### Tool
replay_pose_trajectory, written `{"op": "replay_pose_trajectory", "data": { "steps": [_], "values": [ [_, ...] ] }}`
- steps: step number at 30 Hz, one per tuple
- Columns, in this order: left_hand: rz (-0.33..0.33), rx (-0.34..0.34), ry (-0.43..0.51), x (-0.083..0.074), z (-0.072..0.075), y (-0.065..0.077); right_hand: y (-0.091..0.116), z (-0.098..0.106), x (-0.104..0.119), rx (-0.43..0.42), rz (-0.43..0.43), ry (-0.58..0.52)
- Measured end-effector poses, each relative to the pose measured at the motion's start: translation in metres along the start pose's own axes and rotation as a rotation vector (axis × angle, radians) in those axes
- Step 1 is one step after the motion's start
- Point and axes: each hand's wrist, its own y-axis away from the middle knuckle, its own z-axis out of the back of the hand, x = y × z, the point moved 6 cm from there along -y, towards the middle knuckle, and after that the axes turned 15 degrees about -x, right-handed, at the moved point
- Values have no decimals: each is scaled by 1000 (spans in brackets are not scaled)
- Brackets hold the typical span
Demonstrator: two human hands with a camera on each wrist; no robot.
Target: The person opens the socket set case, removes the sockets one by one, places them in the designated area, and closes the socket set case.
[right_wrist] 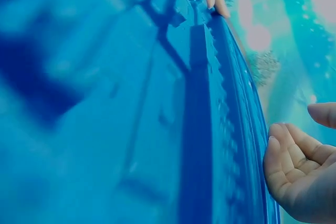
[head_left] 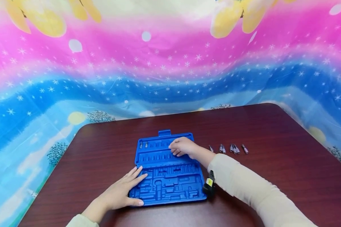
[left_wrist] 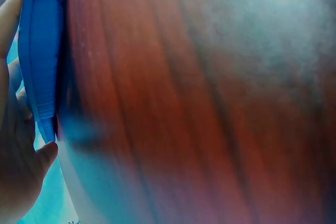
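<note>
A blue molded tool case (head_left: 170, 165) lies unfolded on the table, its recessed tray nearer me and its lid farther away. My left hand (head_left: 122, 190) rests along the tray's left side, fingers spread on the rim and thumb at the front corner. In the left wrist view, that hand (left_wrist: 21, 150) lies beside the case's blue side wall (left_wrist: 42, 51). Above the lid's right half is my right hand (head_left: 184, 147), fingers loosely bent. The right wrist view shows the thumb apart from the fingers of this hand (right_wrist: 299, 171), with nothing visible between. Two small metal socket bits (head_left: 143, 145) sit in the lid's upper-left slots.
Several more metal bits (head_left: 235, 149) lie in a loose row on the dark wooden table (head_left: 287, 164), right of the lid. A black wrist camera (head_left: 209, 186) hangs by the tray's right edge. A colorful patterned cloth (head_left: 170, 69) hangs behind the table.
</note>
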Motion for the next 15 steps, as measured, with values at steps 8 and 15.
{"op": "replay_pose_trajectory", "data": {
  "steps": [8,15],
  "values": [
    [6,19,18,0,-3,-1,-30,-39,15,32,-13,25],
    [14,22,13,1,-2,0,-49,-59,21,20,-39,-4]
  ]
}}
